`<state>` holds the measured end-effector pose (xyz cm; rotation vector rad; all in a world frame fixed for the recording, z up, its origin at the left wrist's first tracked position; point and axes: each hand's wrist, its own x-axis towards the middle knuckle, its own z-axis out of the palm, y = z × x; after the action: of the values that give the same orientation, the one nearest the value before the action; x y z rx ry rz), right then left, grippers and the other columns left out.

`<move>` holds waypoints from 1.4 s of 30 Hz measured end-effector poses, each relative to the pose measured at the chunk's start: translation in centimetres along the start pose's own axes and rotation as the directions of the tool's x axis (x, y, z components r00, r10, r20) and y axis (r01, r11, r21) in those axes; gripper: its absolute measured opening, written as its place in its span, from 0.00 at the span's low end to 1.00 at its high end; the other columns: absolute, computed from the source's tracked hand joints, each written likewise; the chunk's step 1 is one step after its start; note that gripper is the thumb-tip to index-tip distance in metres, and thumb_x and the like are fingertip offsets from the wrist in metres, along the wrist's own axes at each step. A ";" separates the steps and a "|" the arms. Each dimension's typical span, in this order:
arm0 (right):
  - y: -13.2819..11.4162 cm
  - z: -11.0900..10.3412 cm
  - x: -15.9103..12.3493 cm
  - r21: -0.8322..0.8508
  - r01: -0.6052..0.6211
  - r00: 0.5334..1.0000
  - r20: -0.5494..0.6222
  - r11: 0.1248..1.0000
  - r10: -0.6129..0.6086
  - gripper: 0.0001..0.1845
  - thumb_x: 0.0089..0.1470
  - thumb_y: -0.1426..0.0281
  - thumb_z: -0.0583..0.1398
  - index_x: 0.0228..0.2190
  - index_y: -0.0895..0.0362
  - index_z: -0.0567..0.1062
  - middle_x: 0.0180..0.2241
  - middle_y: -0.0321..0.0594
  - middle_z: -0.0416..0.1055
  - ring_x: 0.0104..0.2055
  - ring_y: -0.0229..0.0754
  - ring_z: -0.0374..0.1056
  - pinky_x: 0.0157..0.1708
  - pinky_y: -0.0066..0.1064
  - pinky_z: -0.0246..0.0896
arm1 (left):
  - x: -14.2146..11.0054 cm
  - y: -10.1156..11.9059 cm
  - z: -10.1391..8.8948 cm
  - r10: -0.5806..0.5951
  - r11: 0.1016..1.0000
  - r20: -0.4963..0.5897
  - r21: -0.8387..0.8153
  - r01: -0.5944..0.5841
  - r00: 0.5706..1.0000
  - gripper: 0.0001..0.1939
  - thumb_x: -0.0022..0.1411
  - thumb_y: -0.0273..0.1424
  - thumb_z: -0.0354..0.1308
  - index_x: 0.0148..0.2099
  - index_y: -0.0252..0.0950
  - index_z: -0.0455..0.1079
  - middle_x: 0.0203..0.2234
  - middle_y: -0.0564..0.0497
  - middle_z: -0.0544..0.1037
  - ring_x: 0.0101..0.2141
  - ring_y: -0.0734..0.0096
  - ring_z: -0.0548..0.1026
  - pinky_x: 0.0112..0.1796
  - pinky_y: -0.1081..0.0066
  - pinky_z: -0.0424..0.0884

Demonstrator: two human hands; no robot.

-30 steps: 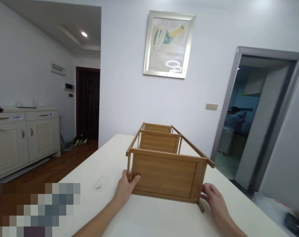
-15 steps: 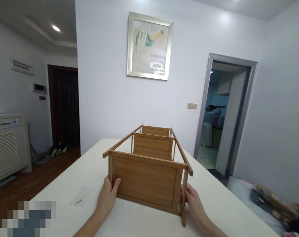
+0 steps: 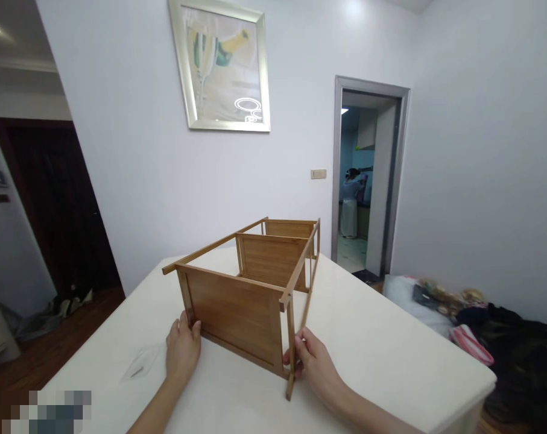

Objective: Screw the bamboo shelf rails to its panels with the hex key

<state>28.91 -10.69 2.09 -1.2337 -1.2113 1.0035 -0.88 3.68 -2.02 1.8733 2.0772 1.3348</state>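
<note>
Since the earlier frame, the near end of the wooden shelf has been swung leftward, away from the right edge of the white table, so that its long rails are now slanted toward the far right corner; the view has been turned to the right as well. The shelf is laid on its side, with its far end set by the table's far edge and its nearest panel faced toward the near edge. The left edge of that panel is held low down by the left hand, with the thumb laid on the face and the fingers curled along the side. The panel's lower right corner is held by the right hand, whose fingers are closed narrowly about the slim rail. A clear packet is left near the table's left edge, just beside the left hand, with a small dark piece seen in it. Beyond the table, a framed picture is hung on the wall, and a person is seen through the doorway.
</note>
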 end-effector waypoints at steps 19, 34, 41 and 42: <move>-1.2 1.0 -1.9 0.075 0.026 0.998 -0.064 0.997 -0.021 0.24 0.48 0.45 0.61 0.28 0.55 0.71 0.27 0.37 0.69 0.31 0.41 0.66 0.28 0.30 0.63 | -12.9 11.3 -6.4 0.294 0.931 0.452 -0.336 -0.145 0.842 0.13 0.66 0.39 0.46 0.41 0.39 0.68 0.35 0.47 0.76 0.37 0.62 0.75 0.36 0.67 0.69; 1.0 1.4 -4.2 -0.032 -0.005 1.000 0.009 0.999 0.005 0.24 0.54 0.49 0.55 0.40 0.56 0.73 0.26 0.34 0.66 0.18 0.33 0.60 0.17 0.27 0.58 | -15.1 12.6 -5.2 0.304 0.920 0.584 0.026 -0.392 0.753 0.15 0.67 0.30 0.46 0.52 0.38 0.70 0.41 0.44 0.77 0.45 0.59 0.74 0.45 0.65 0.66; 0.4 1.3 -4.5 -0.159 0.064 0.995 0.092 0.985 -0.050 0.12 0.57 0.62 0.53 0.33 0.56 0.72 0.25 0.35 0.69 0.24 0.38 0.66 0.28 0.30 0.63 | -14.6 12.4 -6.0 0.262 0.954 0.575 -0.030 -0.300 0.775 0.14 0.67 0.28 0.45 0.48 0.34 0.70 0.41 0.43 0.77 0.42 0.59 0.76 0.44 0.65 0.68; 0.2 1.3 -4.6 -0.202 0.087 0.993 0.096 0.976 -0.068 0.11 0.57 0.64 0.53 0.32 0.55 0.73 0.23 0.35 0.69 0.25 0.38 0.66 0.28 0.30 0.62 | -14.5 12.2 -6.1 0.263 0.957 0.562 -0.052 -0.284 0.784 0.14 0.67 0.28 0.45 0.48 0.34 0.70 0.40 0.43 0.77 0.42 0.59 0.76 0.43 0.65 0.68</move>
<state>27.11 -15.08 1.27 -1.3014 -1.4503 0.9000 9.37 -12.95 2.04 2.2912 1.5751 0.6323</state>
